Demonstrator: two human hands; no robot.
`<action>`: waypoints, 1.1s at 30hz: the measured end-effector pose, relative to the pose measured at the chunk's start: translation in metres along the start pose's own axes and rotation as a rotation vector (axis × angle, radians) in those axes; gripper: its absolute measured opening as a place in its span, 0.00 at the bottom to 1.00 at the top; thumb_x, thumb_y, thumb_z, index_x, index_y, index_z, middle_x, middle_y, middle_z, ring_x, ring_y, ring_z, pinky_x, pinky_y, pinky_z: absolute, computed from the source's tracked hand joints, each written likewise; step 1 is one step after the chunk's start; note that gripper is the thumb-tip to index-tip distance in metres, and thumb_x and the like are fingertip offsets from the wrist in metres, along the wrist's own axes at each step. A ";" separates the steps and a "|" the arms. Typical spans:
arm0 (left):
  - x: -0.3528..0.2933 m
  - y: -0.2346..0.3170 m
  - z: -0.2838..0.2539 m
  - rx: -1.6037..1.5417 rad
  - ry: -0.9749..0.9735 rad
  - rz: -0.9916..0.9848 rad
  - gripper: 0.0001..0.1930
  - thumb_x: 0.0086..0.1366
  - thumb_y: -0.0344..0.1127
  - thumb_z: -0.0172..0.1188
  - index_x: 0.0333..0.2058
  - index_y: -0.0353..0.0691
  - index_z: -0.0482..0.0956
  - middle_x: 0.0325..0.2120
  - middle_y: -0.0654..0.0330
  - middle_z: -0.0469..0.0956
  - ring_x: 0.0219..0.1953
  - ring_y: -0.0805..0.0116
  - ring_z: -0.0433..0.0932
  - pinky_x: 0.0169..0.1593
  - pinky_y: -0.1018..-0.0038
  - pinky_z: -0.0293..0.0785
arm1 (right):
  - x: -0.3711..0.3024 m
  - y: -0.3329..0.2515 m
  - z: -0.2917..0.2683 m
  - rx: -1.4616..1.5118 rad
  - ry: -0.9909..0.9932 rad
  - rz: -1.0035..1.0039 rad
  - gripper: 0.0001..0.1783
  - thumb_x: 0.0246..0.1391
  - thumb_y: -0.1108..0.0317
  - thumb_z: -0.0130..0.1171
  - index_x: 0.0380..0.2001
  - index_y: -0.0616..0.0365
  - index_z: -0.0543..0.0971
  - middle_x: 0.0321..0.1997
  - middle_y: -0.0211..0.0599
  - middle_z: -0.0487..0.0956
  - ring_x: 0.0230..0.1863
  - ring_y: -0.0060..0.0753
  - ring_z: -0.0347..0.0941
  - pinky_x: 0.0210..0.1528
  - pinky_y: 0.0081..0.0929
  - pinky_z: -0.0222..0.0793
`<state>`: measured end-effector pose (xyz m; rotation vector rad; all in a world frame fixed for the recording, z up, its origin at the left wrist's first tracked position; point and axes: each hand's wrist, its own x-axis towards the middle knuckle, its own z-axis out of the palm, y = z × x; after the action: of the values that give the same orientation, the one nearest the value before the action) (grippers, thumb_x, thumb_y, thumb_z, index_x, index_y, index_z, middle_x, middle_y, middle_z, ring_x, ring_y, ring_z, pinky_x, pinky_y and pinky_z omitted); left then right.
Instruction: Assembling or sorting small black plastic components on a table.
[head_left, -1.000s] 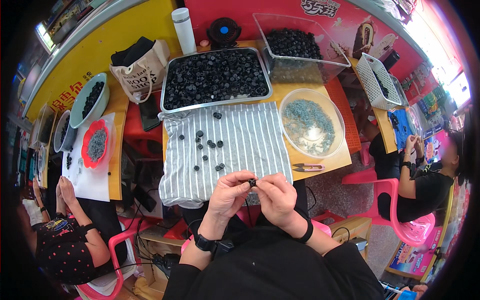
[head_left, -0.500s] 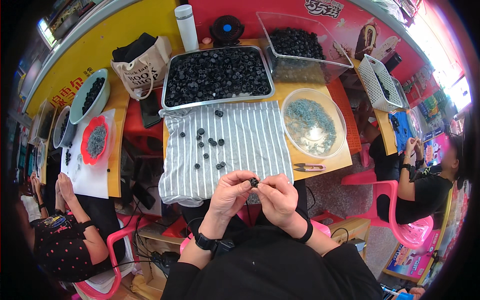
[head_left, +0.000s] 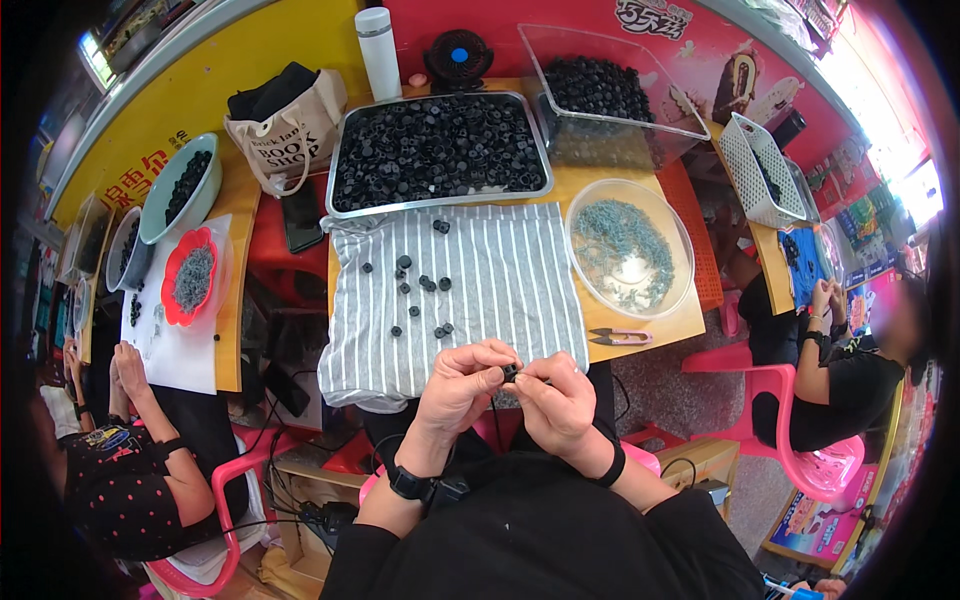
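My left hand (head_left: pixel 462 388) pinches a small black round part (head_left: pixel 510 373) between thumb and fingertips, just off the near edge of the striped grey cloth (head_left: pixel 500 270). The fingers of my right hand (head_left: pixel 557 402) are closed against the same part from the other side; whether they also hold something smaller is hidden. Several similar black parts (head_left: pixel 404 262) lie scattered on the cloth. Beyond it, a metal tray (head_left: pixel 440 210) is heaped with more of them. To the right stands a round clear tub (head_left: pixel 590 300) with many small grey-blue pieces (head_left: pixel 625 235).
Thread snips (head_left: pixel 620 337) lie beside the tub. A clear bin (head_left: pixel 620 140) of black parts, a small fan (head_left: pixel 458 58), a white bottle (head_left: pixel 378 55) and a canvas bag (head_left: pixel 290 130) line the back. People sit at tables left and right, near pink chairs (head_left: pixel 780 380).
Both hands stay together in nearly the same place. My fingertips have shifted slightly around the black part, which now shows less. The whole view has moved a little.
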<state>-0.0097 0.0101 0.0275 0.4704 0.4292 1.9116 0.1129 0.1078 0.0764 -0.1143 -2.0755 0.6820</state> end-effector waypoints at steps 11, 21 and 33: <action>0.000 -0.002 0.004 0.023 0.011 0.016 0.08 0.63 0.24 0.62 0.40 0.31 0.83 0.40 0.53 0.77 0.43 0.65 0.77 0.49 0.73 0.76 | -0.006 0.006 0.006 0.056 0.059 0.027 0.14 0.38 0.78 0.72 0.28 0.62 0.77 0.27 0.37 0.76 0.24 0.35 0.71 0.25 0.27 0.67; -0.002 -0.007 0.007 -0.024 0.130 0.017 0.07 0.64 0.26 0.61 0.39 0.31 0.82 0.38 0.52 0.77 0.39 0.67 0.78 0.45 0.75 0.76 | -0.004 0.017 0.006 0.095 -0.031 0.134 0.11 0.41 0.76 0.72 0.23 0.61 0.76 0.24 0.37 0.74 0.22 0.36 0.72 0.22 0.28 0.68; -0.002 -0.013 0.006 -0.039 0.223 0.031 0.06 0.65 0.27 0.61 0.37 0.31 0.82 0.37 0.54 0.79 0.38 0.68 0.78 0.46 0.73 0.75 | -0.002 0.038 0.000 0.039 -0.217 0.023 0.09 0.39 0.80 0.68 0.21 0.62 0.75 0.23 0.38 0.75 0.21 0.36 0.74 0.21 0.27 0.67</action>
<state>0.0046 0.0136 0.0260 0.2396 0.5312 2.0072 0.1067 0.1396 0.0554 -0.0429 -2.2691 0.7777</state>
